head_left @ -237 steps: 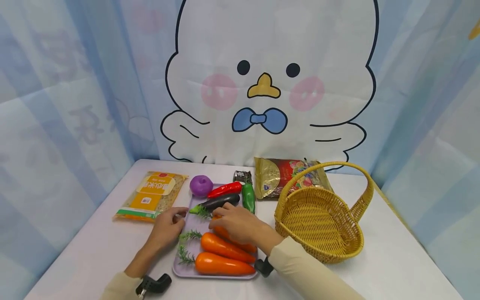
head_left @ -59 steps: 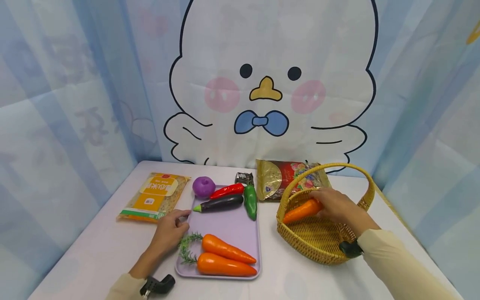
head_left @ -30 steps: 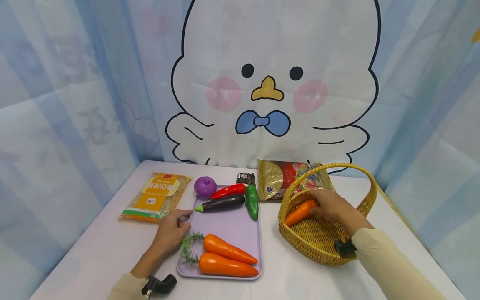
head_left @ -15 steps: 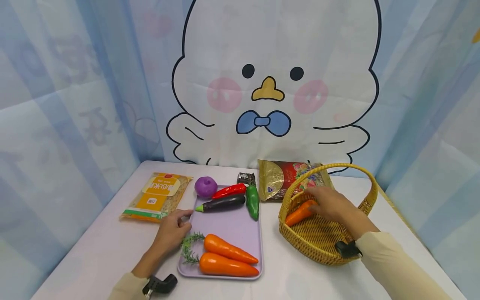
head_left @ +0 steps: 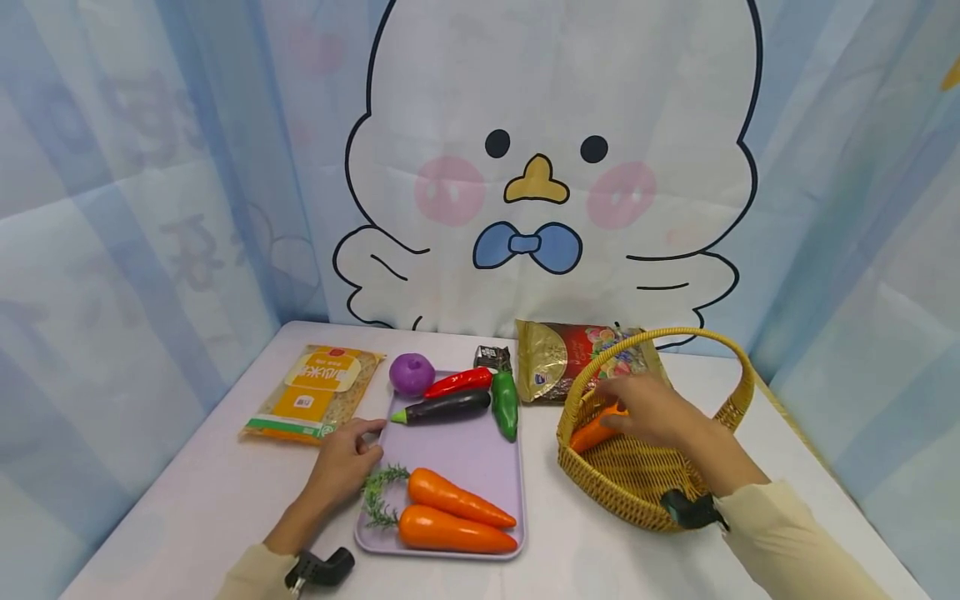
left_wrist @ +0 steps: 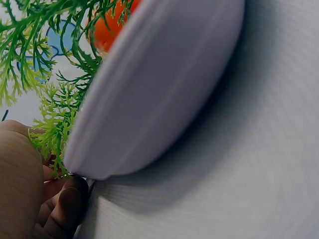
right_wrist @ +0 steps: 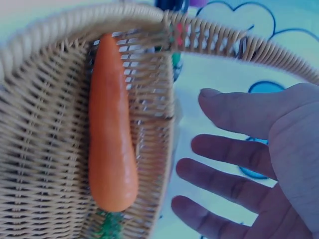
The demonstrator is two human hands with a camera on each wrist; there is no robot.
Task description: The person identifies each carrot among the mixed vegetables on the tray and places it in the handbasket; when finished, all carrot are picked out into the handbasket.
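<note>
My left hand [head_left: 343, 462] rests on the table at the left edge of a lilac tray [head_left: 450, 450], index finger and thumb touching its rim. In the left wrist view its fingers are partly hidden behind carrot leaves [left_wrist: 55, 114]. Two orange carrots [head_left: 457, 529] lie on the tray's near half. My right hand [head_left: 648, 408] hovers over the wicker basket [head_left: 637, 500], fingers spread and holding nothing. A third carrot [right_wrist: 112, 129] lies inside against the basket's wall, apart from the fingers in the right wrist view.
Towards the tray's far end are an eggplant [head_left: 446, 407], a red chili [head_left: 459, 382], a green chili [head_left: 506, 407] and a purple onion-like vegetable [head_left: 412, 374]. A yellow grain bag [head_left: 315, 392] lies left. Behind are a gold-red bag [head_left: 570, 358] and a small dark packet [head_left: 492, 357]. The basket handle [head_left: 697, 331] arches up.
My right hand has carried a carrot from the tray to the basket and let it go. Its fingers have since lifted off and spread. My left hand has stayed by the tray.
</note>
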